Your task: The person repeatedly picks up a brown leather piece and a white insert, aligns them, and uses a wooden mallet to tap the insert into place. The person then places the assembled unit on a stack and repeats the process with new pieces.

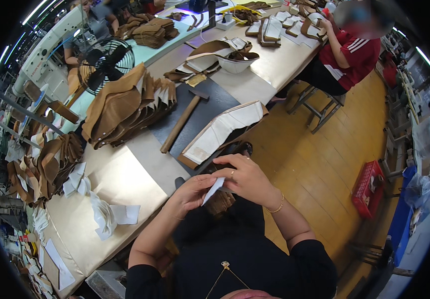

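Close to my body, my left hand (195,191) pinches a small folded white sheet (213,191), which looks like thin backing material. My right hand (249,182) grips the same sheet from the other side, its fingers bent over the top edge. Just beyond my hands, a long brown leather piece with a white lining (223,131) lies at the table's edge. Left of it, a hammer with a wooden handle (181,124) rests on a dark mat (167,107).
A tall stack of brown leather pieces (117,107) stands left of the hammer, before a black fan (106,65). White sheets (106,214) lie on the table at left. A person in red (357,62) sits at the far right. A red basket (368,189) is on the floor.
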